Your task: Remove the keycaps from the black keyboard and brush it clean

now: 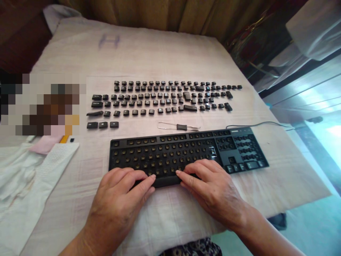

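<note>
A black keyboard [170, 153] lies on the cloth-covered table, most of its main key sockets bare, with a few keys still fitted at its lower right. My left hand [121, 195] is bent over the near edge, fingers on the bottom row. My right hand [213, 192] grips the same edge further right, its fingertips pressing down close together. Between the hands runs a smooth black strip [165, 181]; whether it is the space bar or the frame, I cannot tell. Just beyond lies a wire keycap puller [182, 127] with a black handle.
Removed black keycaps [151, 103] stand in rows across the table behind the keyboard. White tissue paper [34, 199] and a pink cloth [50, 140] lie at left, beside a blurred-out patch. The keyboard's cable [259, 124] trails right. The table's right edge drops to a tiled floor.
</note>
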The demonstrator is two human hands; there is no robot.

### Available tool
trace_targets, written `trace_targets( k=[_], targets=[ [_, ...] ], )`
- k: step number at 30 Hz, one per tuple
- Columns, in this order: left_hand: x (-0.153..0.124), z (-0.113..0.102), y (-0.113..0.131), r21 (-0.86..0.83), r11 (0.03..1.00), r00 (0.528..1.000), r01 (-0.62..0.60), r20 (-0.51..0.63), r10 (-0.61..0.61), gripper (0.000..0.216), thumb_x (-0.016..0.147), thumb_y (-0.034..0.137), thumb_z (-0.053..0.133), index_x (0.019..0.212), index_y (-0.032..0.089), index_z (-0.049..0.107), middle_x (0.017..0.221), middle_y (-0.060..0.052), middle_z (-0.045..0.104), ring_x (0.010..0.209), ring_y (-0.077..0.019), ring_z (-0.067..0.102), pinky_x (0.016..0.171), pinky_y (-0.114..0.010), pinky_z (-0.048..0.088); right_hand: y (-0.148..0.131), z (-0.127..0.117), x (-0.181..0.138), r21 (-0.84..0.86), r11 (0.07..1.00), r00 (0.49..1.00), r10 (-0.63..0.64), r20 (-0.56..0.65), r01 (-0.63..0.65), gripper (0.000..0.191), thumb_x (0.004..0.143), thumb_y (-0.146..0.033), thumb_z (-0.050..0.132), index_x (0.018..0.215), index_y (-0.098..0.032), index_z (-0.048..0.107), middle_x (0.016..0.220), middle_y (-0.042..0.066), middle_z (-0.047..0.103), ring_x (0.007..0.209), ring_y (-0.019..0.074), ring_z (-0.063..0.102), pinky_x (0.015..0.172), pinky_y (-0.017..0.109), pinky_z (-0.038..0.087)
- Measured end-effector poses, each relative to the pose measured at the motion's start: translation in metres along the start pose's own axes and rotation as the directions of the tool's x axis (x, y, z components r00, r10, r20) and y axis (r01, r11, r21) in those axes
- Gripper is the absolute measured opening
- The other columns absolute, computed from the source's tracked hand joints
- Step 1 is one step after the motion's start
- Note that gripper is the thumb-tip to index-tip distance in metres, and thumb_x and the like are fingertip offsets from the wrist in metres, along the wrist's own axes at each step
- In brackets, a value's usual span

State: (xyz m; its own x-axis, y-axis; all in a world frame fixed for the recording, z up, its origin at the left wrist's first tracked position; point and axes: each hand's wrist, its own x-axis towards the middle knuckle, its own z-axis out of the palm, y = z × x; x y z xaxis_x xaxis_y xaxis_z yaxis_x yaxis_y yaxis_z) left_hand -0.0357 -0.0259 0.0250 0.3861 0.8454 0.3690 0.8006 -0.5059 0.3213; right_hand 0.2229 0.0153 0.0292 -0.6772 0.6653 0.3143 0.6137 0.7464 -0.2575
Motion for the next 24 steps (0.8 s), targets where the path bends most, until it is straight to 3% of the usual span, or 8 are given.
trace_targets(
  k=[11,14,18,20,24],
  targets=[
    [-0.004,0.005,0.000,-0.016,0.999,0.999,0.044,0.002,-0.043,0.022,0.100,0.027,0.055,0.112,0.024,0.074,0.096,-0.005,0.072,0.089,-0.0227,0.061,0.081,-0.038,0.047,-0.001,0.004,-0.001,-0.001,1.000,0.998,0.025,-0.054,-0.025,0.018,0.100,-0.021,0.059,0.105,-0.020,0.076,0.089,0.006,0.075,0.079,0.0187,0.063,0.070,0.034,0.050],
    [-0.011,0.003,-0.006,-0.041,0.999,0.999,0.036,-0.016,-0.036,0.023,0.100,0.027,0.056,0.117,0.021,0.071,0.101,-0.006,0.072,0.094,-0.0230,0.063,0.086,-0.039,0.049,-0.001,0.004,-0.008,0.057,0.997,0.982,0.058,-0.178,-0.048,0.017,0.098,-0.016,0.060,0.107,-0.018,0.075,0.091,0.007,0.075,0.082,0.0191,0.065,0.075,0.034,0.054],
    [-0.021,-0.002,-0.018,-0.088,0.996,0.998,0.014,-0.058,-0.019,0.023,0.098,0.016,0.054,0.114,0.022,0.070,0.102,-0.004,0.073,0.095,-0.0199,0.065,0.086,-0.034,0.051,-0.005,0.006,-0.021,0.099,0.982,0.907,0.187,-0.378,-0.162,0.021,0.094,-0.007,0.061,0.105,-0.017,0.075,0.088,0.008,0.071,0.083,0.0196,0.066,0.076,0.034,0.055],
    [-0.024,-0.004,-0.021,-0.063,0.998,0.998,-0.019,-0.067,0.015,0.028,0.097,0.012,0.051,0.115,0.023,0.070,0.102,-0.004,0.073,0.094,-0.0195,0.065,0.084,-0.034,0.051,-0.009,0.009,-0.027,0.100,0.976,0.888,0.219,-0.405,-0.195,0.021,0.093,-0.006,0.062,0.104,-0.017,0.075,0.087,0.008,0.071,0.082,0.0197,0.065,0.075,0.034,0.054],
    [-0.026,-0.001,-0.018,0.047,0.993,0.991,-0.106,-0.076,0.109,0.034,0.098,0.012,0.047,0.118,0.025,0.071,0.104,-0.006,0.072,0.096,-0.0221,0.063,0.085,-0.037,0.050,-0.018,0.016,-0.034,0.004,0.987,0.920,0.149,-0.363,-0.158,0.021,0.094,-0.012,0.061,0.108,-0.017,0.076,0.088,0.008,0.072,0.082,0.0202,0.063,0.075,0.035,0.053]
  ],
)
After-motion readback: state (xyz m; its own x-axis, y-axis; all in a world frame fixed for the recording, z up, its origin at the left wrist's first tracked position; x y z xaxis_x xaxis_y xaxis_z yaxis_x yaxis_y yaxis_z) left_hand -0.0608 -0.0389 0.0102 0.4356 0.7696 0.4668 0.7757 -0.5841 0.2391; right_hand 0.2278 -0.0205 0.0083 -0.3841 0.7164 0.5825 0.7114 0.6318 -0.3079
